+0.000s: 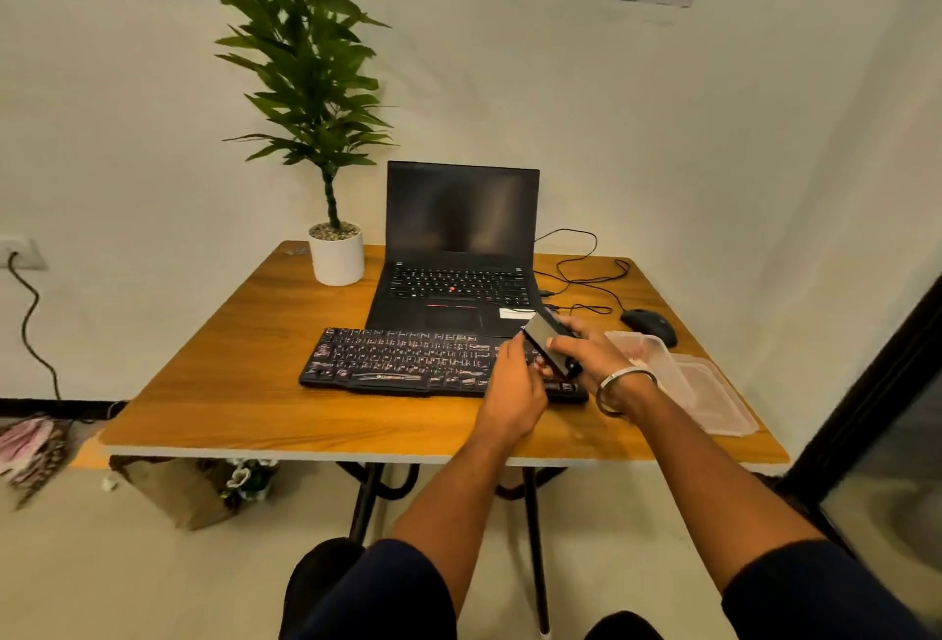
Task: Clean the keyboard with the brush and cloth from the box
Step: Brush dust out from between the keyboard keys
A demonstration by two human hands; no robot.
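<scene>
You're gripping a dark brush point(549, 343) in your right hand point(586, 351) over the right end of the keyboard point(408, 359), your left hand point(512, 382) curling around its near end. The clear box point(657, 359) is sitting on the tabletop point(229, 384) just right.

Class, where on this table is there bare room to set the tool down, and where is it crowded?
Free: the table's left side, between pot and keyboard, and the front strip below the keyboard. Crowded: the right, with both hands, box, lid, mouse and cables.
</scene>
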